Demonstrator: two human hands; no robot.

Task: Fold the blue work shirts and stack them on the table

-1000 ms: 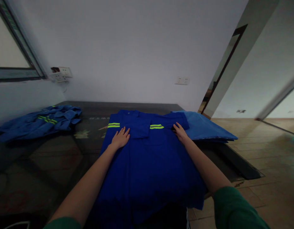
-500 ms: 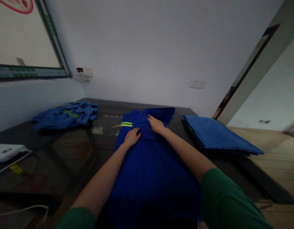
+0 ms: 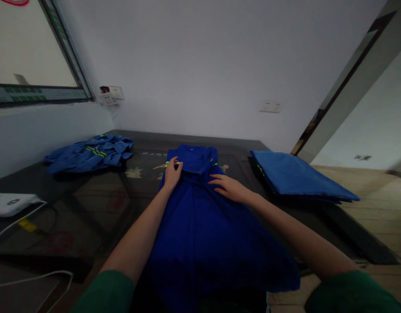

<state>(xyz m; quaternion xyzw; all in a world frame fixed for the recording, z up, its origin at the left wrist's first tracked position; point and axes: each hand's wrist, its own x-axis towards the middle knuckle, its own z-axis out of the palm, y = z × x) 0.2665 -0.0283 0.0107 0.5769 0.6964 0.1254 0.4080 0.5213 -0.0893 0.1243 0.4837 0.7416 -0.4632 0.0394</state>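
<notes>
A dark blue garment (image 3: 200,226) lies along the dark table, its collar end away from me and its lower part hanging over the near edge. My left hand (image 3: 172,173) is at the upper left of the garment, beside a yellow-green stripe, with thumb and forefinger pinched near the cloth; whether cloth is between them is too small to tell. My right hand (image 3: 231,188) rests on the right side below the collar, palm down with fingers spread. Folds run across the cloth between the hands.
A crumpled blue garment with yellow-green stripes (image 3: 92,154) is on the table (image 3: 99,204) at the left. Folded blue garments (image 3: 301,176) are stacked at the right. A white device (image 3: 13,204) with a cable sits at the left edge. Wall sockets (image 3: 270,106) are behind.
The flap of cloth that stuck out at the upper right now lies folded in near the collar. My right hand moved right and nearer; my left moved slightly away and its fingers closed.
</notes>
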